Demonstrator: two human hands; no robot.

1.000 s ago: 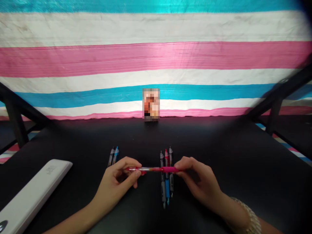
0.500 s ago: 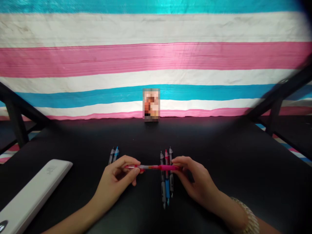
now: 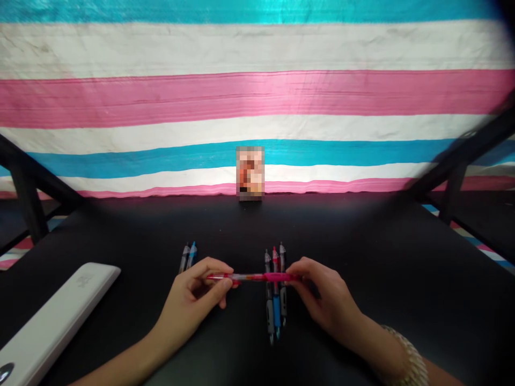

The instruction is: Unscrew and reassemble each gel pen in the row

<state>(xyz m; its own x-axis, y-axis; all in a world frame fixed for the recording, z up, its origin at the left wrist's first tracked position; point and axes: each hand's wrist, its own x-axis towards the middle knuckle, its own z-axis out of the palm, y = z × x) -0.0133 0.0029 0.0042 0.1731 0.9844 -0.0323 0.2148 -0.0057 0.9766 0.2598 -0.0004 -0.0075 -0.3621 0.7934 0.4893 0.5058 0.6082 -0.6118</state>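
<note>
We see a pen (image 3: 257, 277) with a pink grip and a clear barrel. Under it lie three pens (image 3: 276, 292), grey, red with blue, and grey. Two more pens (image 3: 188, 256) are grey and blue. The table (image 3: 362, 252) is black, the flat case (image 3: 52, 321) white. The cloth (image 3: 257, 91) behind carries turquoise, white and pink stripes. The bracelet (image 3: 414, 359) is pale cream.

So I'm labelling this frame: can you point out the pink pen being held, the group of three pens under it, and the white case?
pink pen (image 3: 257, 277), head view, middle of the barrel between both hands.
three pens (image 3: 276, 311), head view, blue barrel of the middle pen.
white case (image 3: 56, 319), head view, flat top face.
</note>
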